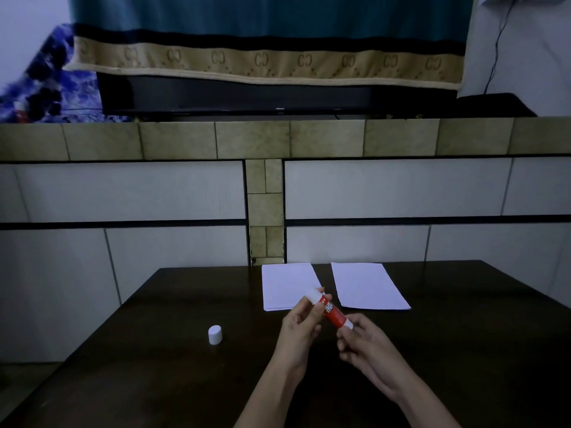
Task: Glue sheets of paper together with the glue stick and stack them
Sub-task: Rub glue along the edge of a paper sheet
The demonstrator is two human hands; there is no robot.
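A red glue stick point(332, 313) with white ends is held above the dark table point(154, 366), tilted with its top toward the upper left. My left hand point(301, 322) grips its upper part near the white tip. My right hand point(361, 341) pinches its white bottom end. Two white stacks of paper lie at the table's far edge: the left stack point(285, 282) just behind my hands and the right stack point(367, 285) beside it, a dark gap between them. A white cap point(215, 334) stands alone on the table to the left.
The table butts against a tiled wall point(123, 193) with a tan tiled ledge point(253, 139). On the ledge stands a television point(278, 97) partly draped with a teal and tan cloth point(265, 60). A blue patterned fabric point(52, 84) lies at the upper left.
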